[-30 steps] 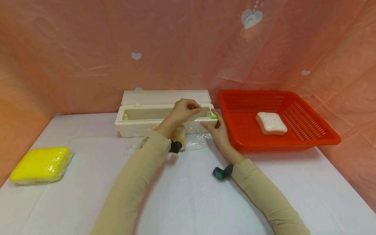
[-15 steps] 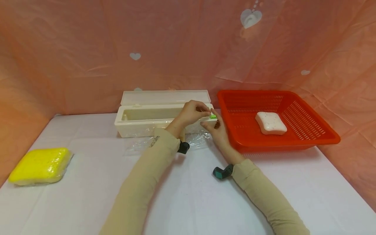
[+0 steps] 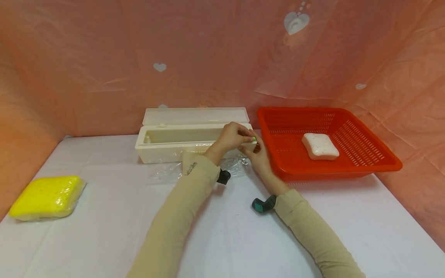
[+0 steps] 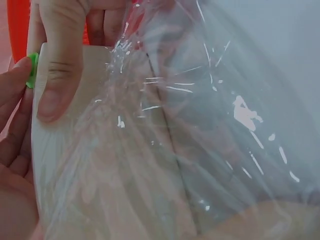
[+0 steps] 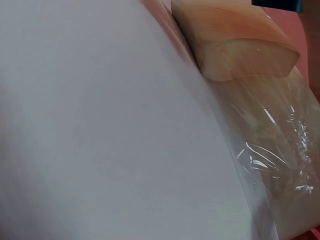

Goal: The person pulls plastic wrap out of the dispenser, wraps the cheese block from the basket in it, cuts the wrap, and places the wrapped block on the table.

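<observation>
In the head view a long cream cling film dispenser stands with its lid raised. My left hand reaches over its right end. In the left wrist view, its fingertips pinch the small green slider on the dispenser's edge. My right hand grips the same end, its thumb pressed on the front wall. Clear plastic film hangs down the front and spreads on the table. Against the dispenser's front is a beige block, touching the film; in the head view my left sleeve mostly hides it.
A red plastic basket stands right beside the dispenser, with a speckled white cushion-shaped block inside. Far left on the white table lies a yellow block wrapped in film. A pink curtain hangs close behind.
My left hand has moved right along the dispenser's front edge to its right end, and the green slider is now mostly covered. My right hand has stayed at that end.
</observation>
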`<state>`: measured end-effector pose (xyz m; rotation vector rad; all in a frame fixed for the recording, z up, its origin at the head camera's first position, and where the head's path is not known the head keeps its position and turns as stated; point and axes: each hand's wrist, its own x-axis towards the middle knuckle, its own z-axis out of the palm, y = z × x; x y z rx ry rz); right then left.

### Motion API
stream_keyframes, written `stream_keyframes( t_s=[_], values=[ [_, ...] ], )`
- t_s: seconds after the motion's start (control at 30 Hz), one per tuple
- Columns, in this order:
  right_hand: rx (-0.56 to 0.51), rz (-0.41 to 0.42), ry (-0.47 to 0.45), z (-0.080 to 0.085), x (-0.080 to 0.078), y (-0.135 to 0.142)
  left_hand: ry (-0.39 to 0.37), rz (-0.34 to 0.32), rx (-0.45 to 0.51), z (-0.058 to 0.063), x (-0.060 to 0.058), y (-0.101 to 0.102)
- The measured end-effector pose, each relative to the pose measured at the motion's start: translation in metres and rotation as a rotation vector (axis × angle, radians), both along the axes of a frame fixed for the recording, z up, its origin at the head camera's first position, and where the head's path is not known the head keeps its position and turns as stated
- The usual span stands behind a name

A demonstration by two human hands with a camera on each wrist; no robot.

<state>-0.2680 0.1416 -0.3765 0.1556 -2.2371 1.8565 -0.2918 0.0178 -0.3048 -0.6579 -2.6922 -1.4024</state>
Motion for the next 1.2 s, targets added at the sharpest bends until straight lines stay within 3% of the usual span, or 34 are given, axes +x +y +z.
stream_keyframes(
  t_s=[0.43,0.87,1.2],
  values=[
    [0.002,-0.007,0.037,-0.002,0.001,0.001,-0.002,-0.002,-0.019,0.000,0.001,-0.006],
    [-0.029,-0.010,-0.030,0.002,0.000,0.001,0.034,-0.024,-0.095,0.006,-0.001,-0.024],
    [-0.046,0.007,0.000,-0.001,0.000,0.000,0.059,-0.019,-0.104,0.003,0.002,-0.032]
  ],
)
